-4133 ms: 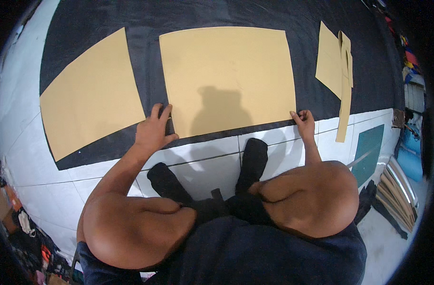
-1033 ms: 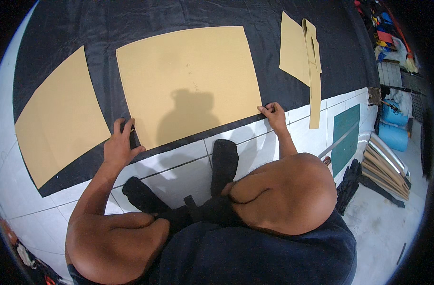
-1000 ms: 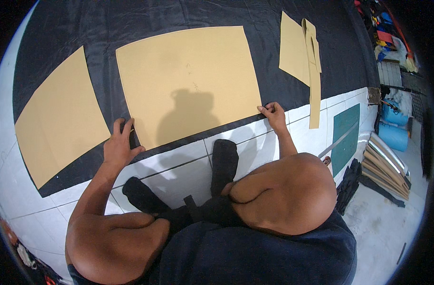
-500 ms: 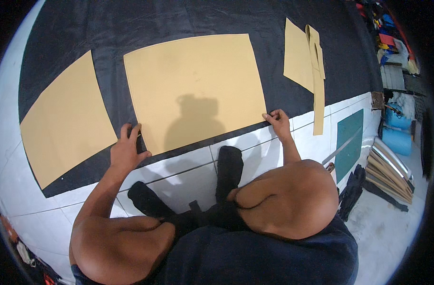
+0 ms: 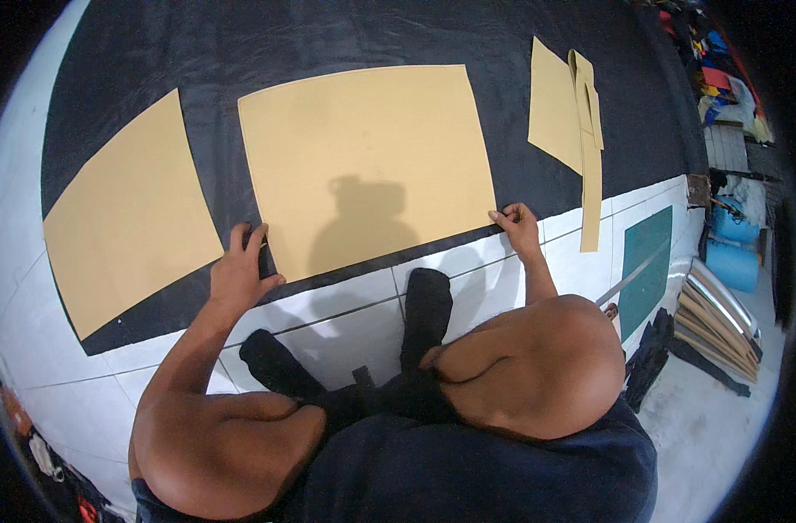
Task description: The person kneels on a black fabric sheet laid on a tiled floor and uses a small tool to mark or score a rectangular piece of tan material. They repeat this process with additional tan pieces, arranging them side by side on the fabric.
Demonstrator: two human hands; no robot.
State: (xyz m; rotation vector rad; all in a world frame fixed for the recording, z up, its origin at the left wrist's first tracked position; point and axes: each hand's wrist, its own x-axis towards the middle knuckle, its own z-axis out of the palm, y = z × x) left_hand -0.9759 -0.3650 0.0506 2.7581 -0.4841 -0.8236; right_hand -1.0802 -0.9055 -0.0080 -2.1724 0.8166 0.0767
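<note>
Black socks (image 5: 428, 309) are seen at the bottom middle of the frame, on a white tile floor (image 5: 67, 410). Just above, the left hand (image 5: 238, 275) is spread wide, its thumb and fingers set around the lower left corner of a big tan sheet (image 5: 372, 131). That sheet is laid flat in the middle of the frame, and a shadow is cast on it. Its lower right corner is met by the right hand (image 5: 521, 231), held narrow; whether the edge is pinched cannot be told. At right, a green mat (image 5: 649, 261) is seen. Another tan sheet (image 5: 136, 218) is laid at left. At upper right, a small tan sheet (image 5: 553, 109) is partly covered by a long tan strip (image 5: 591, 200). A black cloth (image 5: 328, 35) is spread beneath the sheets.
</note>
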